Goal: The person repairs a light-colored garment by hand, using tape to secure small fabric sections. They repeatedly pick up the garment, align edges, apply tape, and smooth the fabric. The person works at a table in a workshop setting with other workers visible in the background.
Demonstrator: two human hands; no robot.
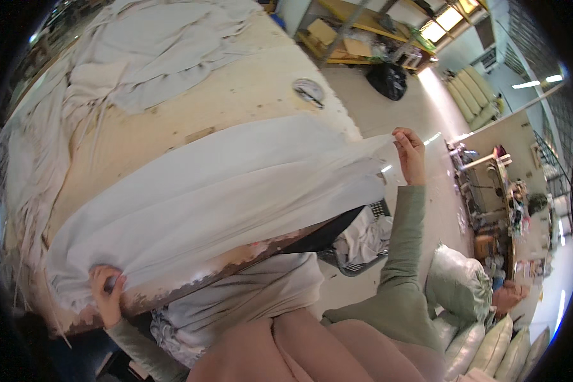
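Note:
A long piece of white fabric (216, 184) stretches across the worn wooden table (248, 89) along its near edge. My left hand (108, 290) grips the fabric near the table's edge at the lower left, with its fingers curled on the cloth. My right hand (409, 153) is raised at the right, beyond the table, pinching the fabric's far end between thumb and fingers and lifting it. More pale fabric lies in loose heaps (153, 48) on the far and left parts of the table. Folded cloth (242, 280) hangs below the near edge, in front of my body.
A gray crate (356, 261) holding cloth stands below the table's right end. Wooden shelves (331, 13), a black bag (385, 79) and a padded seat (470, 95) are beyond. A cluttered bench (516, 216) and stuffed sacks (455, 286) are at the right. A round metal object (309, 92) rests on the table.

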